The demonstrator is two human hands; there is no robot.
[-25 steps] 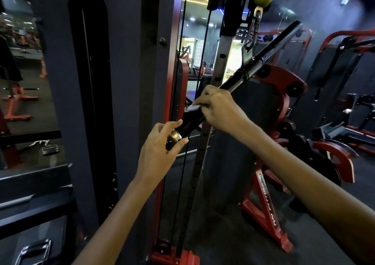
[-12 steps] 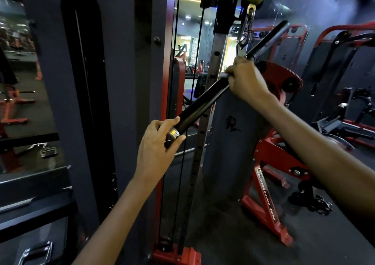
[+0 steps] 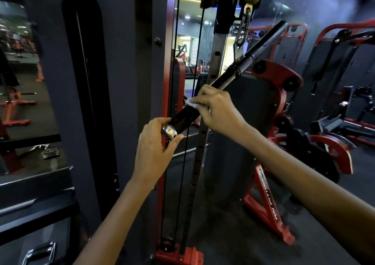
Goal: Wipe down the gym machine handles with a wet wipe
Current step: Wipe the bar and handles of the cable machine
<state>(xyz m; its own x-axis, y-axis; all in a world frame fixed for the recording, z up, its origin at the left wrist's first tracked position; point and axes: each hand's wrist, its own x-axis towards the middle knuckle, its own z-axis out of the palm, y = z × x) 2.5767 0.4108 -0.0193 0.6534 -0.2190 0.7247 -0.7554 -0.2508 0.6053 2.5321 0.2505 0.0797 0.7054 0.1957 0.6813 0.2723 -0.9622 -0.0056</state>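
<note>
While your left hand [image 3: 154,149] pinches the silver end cap [image 3: 169,131] between thumb and fingertips, the bar handle [image 3: 183,118] slants up past them. Your right hand [image 3: 218,110] curls round it — the white wet wipe [image 3: 191,103] peeks out just beyond those fingers.

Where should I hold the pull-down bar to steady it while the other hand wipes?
Probably at its low near end. The bar hangs tilted from a clip near its middle, so it can swing. The left hand already pinches the silver end cap from below, leaving the black grip free for the right hand and wipe.
</note>
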